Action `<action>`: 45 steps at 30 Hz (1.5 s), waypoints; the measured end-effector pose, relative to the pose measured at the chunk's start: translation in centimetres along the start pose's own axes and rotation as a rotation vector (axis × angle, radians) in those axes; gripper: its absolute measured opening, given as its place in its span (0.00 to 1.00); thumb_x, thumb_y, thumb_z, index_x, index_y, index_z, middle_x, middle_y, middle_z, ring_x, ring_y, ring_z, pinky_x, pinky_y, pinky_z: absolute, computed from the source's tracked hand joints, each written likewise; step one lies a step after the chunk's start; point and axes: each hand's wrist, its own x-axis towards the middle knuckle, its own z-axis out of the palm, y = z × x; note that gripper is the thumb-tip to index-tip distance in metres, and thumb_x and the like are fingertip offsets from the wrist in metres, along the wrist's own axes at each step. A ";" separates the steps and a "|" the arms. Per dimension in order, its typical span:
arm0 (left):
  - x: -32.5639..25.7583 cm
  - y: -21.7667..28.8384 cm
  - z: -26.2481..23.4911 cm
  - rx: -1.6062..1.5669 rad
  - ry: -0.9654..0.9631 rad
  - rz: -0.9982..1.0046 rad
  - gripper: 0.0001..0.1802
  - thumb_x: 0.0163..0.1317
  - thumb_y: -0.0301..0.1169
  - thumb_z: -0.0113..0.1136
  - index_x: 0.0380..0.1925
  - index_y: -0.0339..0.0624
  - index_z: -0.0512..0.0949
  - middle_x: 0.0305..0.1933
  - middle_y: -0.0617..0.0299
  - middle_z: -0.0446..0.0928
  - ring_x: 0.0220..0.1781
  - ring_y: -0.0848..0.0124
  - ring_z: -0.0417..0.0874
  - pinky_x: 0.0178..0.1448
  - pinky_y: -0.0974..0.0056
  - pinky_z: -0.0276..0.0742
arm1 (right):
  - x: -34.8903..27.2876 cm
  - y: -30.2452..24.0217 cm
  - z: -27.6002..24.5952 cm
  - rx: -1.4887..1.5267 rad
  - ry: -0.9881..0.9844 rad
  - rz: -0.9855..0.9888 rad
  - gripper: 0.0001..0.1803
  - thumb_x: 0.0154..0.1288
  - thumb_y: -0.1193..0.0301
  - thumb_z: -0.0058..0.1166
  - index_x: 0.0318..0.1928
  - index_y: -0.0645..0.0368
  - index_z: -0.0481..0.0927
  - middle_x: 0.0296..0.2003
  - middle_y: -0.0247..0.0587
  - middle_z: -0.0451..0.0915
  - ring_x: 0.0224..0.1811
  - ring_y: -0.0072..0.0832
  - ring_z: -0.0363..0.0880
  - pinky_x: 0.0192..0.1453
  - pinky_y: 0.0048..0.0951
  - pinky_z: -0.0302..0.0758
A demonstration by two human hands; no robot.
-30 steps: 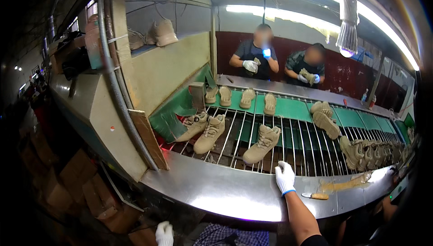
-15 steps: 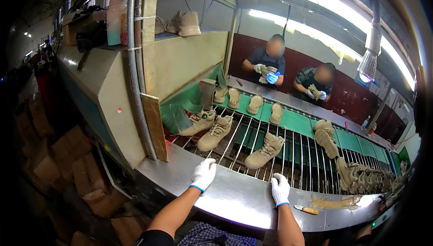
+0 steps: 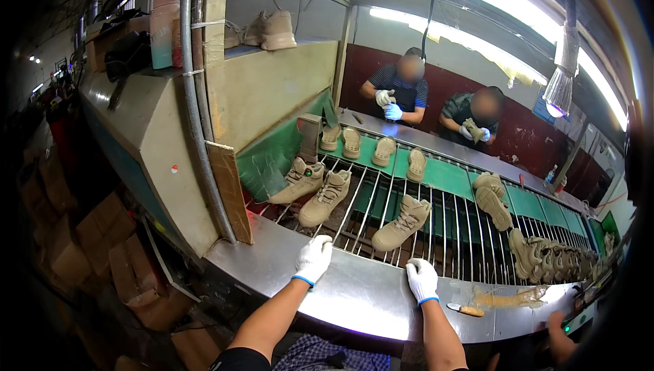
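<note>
Left hand (image 3: 314, 259) and right hand (image 3: 422, 280), gloved, rest apart at the far edge of the metal ledge (image 3: 368, 299), fingers loosely curled. Bare ledge between. Knife (image 3: 466, 310) beside right hand. Beyond, tan shoe (image 3: 402, 224) on bars (image 3: 443, 231), open room either side.

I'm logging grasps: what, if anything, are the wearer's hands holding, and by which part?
No loose item is held. The left hand and right hand rest at the far edge of the metal counter; whether they grip it cannot be told.
</note>
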 end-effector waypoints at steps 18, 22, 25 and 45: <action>0.4 -0.5 0.1 -0.028 0.066 0.114 0.13 0.74 0.37 0.60 0.50 0.45 0.86 0.51 0.48 0.88 0.54 0.48 0.88 0.60 0.50 0.84 | 1.9 -1.4 1.9 -0.147 0.024 0.161 0.15 0.68 0.56 0.62 0.37 0.53 0.92 0.37 0.47 0.90 0.43 0.46 0.89 0.53 0.45 0.83; 0.4 -0.6 0.2 -0.030 0.038 0.150 0.13 0.73 0.37 0.60 0.50 0.44 0.86 0.50 0.48 0.88 0.53 0.48 0.88 0.58 0.50 0.84 | 1.3 -1.9 2.1 -0.089 0.036 0.171 0.12 0.67 0.58 0.64 0.36 0.51 0.91 0.36 0.44 0.89 0.43 0.46 0.88 0.51 0.47 0.81; 0.6 -0.2 0.1 -0.001 -0.024 0.117 0.13 0.74 0.37 0.60 0.51 0.44 0.86 0.50 0.48 0.88 0.53 0.49 0.89 0.58 0.50 0.84 | 1.2 -4.2 2.8 0.042 0.053 0.126 0.11 0.67 0.59 0.64 0.37 0.51 0.90 0.37 0.44 0.89 0.43 0.45 0.87 0.53 0.46 0.81; 8.5 -1.2 1.5 -0.092 -0.004 0.084 0.11 0.69 0.31 0.63 0.47 0.43 0.88 0.45 0.49 0.90 0.47 0.50 0.91 0.54 0.52 0.86 | 8.3 -16.6 17.7 0.895 -0.317 0.153 0.21 0.78 0.69 0.59 0.66 0.62 0.78 0.56 0.47 0.85 0.62 0.35 0.83 0.71 0.36 0.77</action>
